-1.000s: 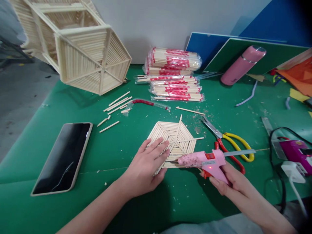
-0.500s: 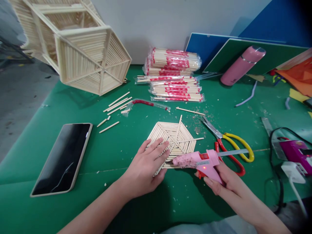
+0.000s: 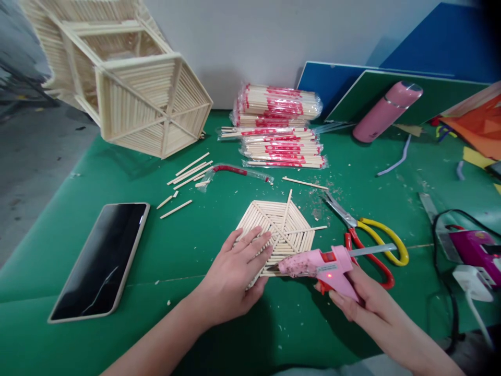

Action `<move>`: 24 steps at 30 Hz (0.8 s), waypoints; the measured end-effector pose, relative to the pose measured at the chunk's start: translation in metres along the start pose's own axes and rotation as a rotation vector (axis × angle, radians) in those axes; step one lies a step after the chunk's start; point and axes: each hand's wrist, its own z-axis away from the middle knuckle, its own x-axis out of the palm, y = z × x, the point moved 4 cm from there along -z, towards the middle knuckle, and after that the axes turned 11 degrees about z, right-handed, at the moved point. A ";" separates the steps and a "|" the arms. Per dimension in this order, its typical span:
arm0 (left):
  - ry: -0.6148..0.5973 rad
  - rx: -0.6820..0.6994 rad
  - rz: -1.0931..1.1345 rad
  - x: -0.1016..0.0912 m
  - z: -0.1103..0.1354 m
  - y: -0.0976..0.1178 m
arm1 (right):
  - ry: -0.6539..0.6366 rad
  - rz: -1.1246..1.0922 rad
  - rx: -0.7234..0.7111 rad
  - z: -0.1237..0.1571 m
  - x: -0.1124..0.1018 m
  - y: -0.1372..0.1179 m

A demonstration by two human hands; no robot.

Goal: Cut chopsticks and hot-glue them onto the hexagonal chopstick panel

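A green table (image 3: pixel 117 172) fills most of the frame. At the upper left stands a big hexagonal stick frame (image 3: pixel 148 104). A dark phone (image 3: pixel 100 259) lies at the lower left. Wrapped bundles of sticks (image 3: pixel 277 125) are stacked at the top centre, with a pink flask (image 3: pixel 386 112) lying to their right. In the centre of the frame lies a flat hexagonal stick panel (image 3: pixel 287 230). The left hand (image 3: pixel 235 277) rests flat on the panel's lower left part, fingers spread and gripping nothing. The right hand (image 3: pixel 364 300), at the lower right, grasps a pink glue gun (image 3: pixel 321 263) whose nozzle touches the panel's lower edge. Yellow and red scissors (image 3: pixel 371 240) lie just right of the panel. Loose sticks (image 3: pixel 190 169) lie at its upper left.
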 end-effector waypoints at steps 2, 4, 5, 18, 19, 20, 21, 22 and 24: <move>-0.005 0.002 -0.010 0.000 -0.001 0.000 | -0.001 -0.006 0.005 0.000 0.000 0.001; -0.009 0.002 -0.017 0.000 -0.001 0.000 | -0.001 0.000 0.024 0.000 -0.001 0.005; -0.009 0.001 -0.017 0.000 -0.001 0.000 | 0.001 0.003 0.030 0.001 -0.001 0.007; -0.006 0.001 -0.001 -0.002 -0.002 0.001 | 0.135 -0.096 0.037 0.001 0.000 0.008; -0.010 -0.003 -0.002 -0.002 -0.002 0.001 | 0.139 -0.093 0.032 0.000 0.000 0.007; -0.016 -0.007 -0.002 -0.002 -0.002 0.001 | 0.129 -0.084 0.026 -0.001 0.000 0.006; -0.019 -0.010 -0.001 -0.002 -0.002 0.001 | 0.106 -0.072 0.024 -0.001 0.000 0.006; -0.021 -0.011 0.001 -0.002 -0.002 0.001 | 0.079 -0.063 0.026 -0.001 0.000 0.007; -0.021 -0.007 0.005 -0.002 -0.002 0.001 | 0.029 -0.058 0.031 0.000 -0.002 0.010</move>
